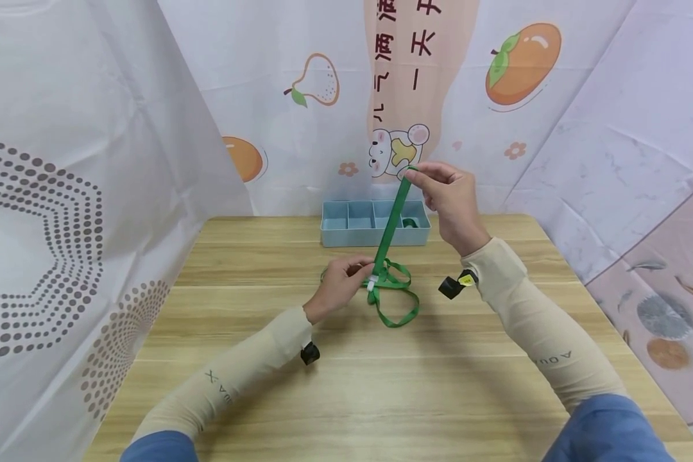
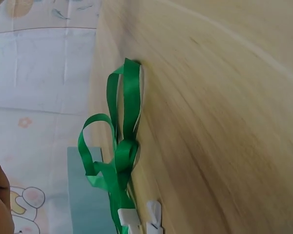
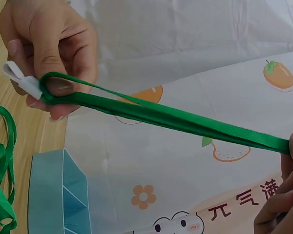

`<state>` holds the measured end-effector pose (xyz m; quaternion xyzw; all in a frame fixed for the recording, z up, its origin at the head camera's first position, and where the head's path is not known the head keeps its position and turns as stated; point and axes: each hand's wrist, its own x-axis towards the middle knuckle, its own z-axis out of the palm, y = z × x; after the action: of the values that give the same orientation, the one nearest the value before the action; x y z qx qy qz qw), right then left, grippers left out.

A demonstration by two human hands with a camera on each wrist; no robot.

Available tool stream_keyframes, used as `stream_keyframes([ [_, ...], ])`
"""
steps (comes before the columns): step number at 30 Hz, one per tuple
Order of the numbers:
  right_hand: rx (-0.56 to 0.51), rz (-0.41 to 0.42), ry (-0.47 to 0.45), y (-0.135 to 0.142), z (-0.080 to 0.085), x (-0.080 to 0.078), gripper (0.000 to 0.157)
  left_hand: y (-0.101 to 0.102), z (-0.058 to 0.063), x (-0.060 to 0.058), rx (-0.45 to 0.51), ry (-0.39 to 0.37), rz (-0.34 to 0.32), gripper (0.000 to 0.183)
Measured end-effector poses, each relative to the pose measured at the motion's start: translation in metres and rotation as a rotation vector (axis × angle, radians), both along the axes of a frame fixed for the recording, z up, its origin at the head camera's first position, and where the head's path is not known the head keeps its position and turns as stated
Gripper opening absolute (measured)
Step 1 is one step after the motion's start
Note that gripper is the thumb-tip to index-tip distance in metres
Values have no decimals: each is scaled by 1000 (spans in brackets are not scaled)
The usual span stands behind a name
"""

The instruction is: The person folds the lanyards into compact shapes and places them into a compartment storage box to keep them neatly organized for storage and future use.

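A green lanyard (image 1: 390, 228) with a white clip (image 3: 30, 87) is stretched taut between both hands. My left hand (image 1: 342, 282) pinches its lower end beside the clip, with the thumb inside the loop in the right wrist view. Higher up, over the box, my right hand (image 1: 452, 202) grips the other end between thumb and fingers. Below them, more green lanyards (image 2: 132, 97) lie in loose loops on the table, and another white clip (image 2: 155, 214) rests there in the left wrist view.
A blue box (image 1: 375, 237) with several compartments stands at the table's back edge. Coiled green ribbon (image 1: 409, 222) sits in its right compartment. Behind it hangs a printed curtain (image 1: 300, 154), and another white cloth (image 1: 92, 115) hangs on the left of the wooden table (image 1: 346, 398).
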<state>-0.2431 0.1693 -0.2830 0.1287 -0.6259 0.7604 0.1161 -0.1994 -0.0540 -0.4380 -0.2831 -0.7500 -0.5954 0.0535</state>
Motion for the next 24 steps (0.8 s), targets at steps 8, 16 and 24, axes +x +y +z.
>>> stream_keyframes([
  [8, 14, 21, 8, -4, 1, 2, 27, -2, 1, 1, 65, -124, -70, 25],
  [16, 40, 34, 41, -11, 0, 2, 24, 0, -1, 2, 98, -194, -188, 41],
  [24, 60, 1, 42, -10, -1, 0, 23, 1, -5, 0, 98, -168, -196, 24],
])
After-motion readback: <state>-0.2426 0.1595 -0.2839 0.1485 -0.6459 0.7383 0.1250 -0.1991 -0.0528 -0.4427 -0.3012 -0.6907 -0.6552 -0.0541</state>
